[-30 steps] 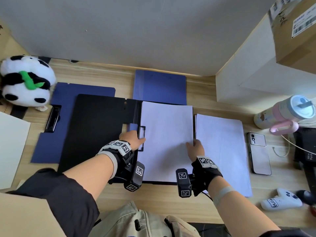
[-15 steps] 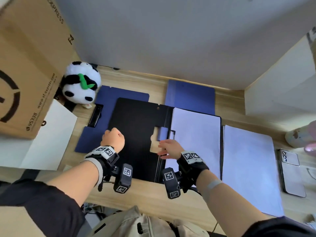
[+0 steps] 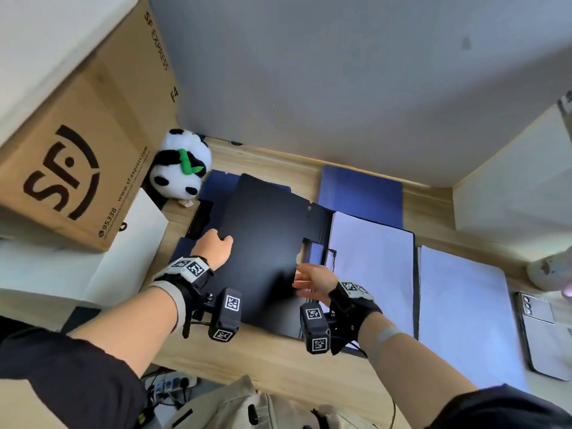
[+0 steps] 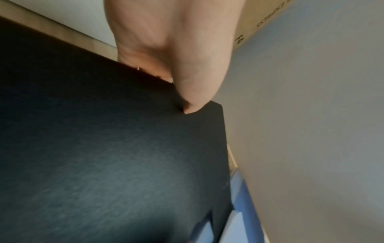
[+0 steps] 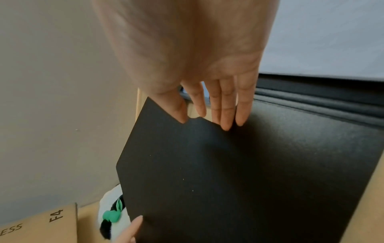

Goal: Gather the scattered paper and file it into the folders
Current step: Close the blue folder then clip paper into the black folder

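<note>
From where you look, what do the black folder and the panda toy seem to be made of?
Black folder: probably stiff plastic or coated board, matte, with a fine grain in the wrist views; its cover bends where the left hand grips it. Panda toy: plush fabric, fuzzy outline.

Light wooden desk [image 3: 278,360] set against a grey wall, running left to right. Directly on it: a plush panda [image 3: 181,168] at the back left, beside a cardboard box [image 3: 77,144]; an open blue folder [image 3: 213,193] partly under an open black folder [image 3: 266,243]; a second blue folder [image 3: 362,193] near the back wall; a loose stack of white paper [image 3: 461,311] just right of the black folder; a phone [image 3: 541,332] face down at the far right; part of a pale bottle [image 3: 548,274] behind the phone.
</note>
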